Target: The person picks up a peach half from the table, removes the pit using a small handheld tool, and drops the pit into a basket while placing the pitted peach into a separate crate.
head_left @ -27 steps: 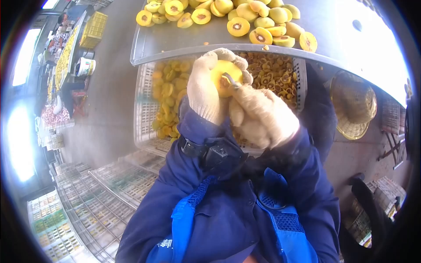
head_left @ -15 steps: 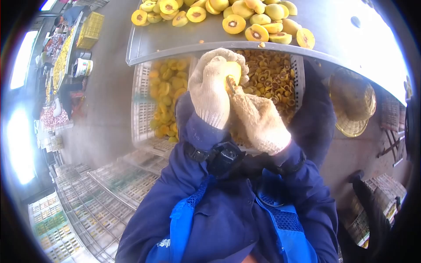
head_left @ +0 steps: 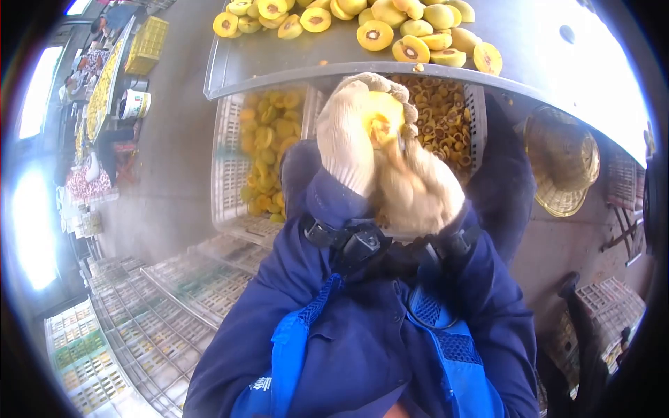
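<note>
My left hand (head_left: 348, 136), in a pale knit glove, is wrapped around a yellow fruit half (head_left: 382, 120) whose cut face and pit hollow point towards me. My right hand (head_left: 418, 188), also gloved, sits just below and right of it, closed around a small tool that is mostly hidden; its tip is blurred against the fruit. Both hands hover over a white slatted crate (head_left: 230, 174). More halved yellow fruit (head_left: 390, 31) lies on the grey metal table (head_left: 279, 59) above.
The crate holds pitted yellow halves (head_left: 268, 150) on the left and brown pits and scraps (head_left: 439, 115) on the right. A woven basket (head_left: 561, 164) stands to the right. Stacked white crates (head_left: 160, 313) lie lower left. A yellow crate (head_left: 148, 45) is far left.
My left hand turned the fruit half so its cut face shows fully. My right hand dropped lower and closer to my body, its tool pulling away from the pit hollow.
</note>
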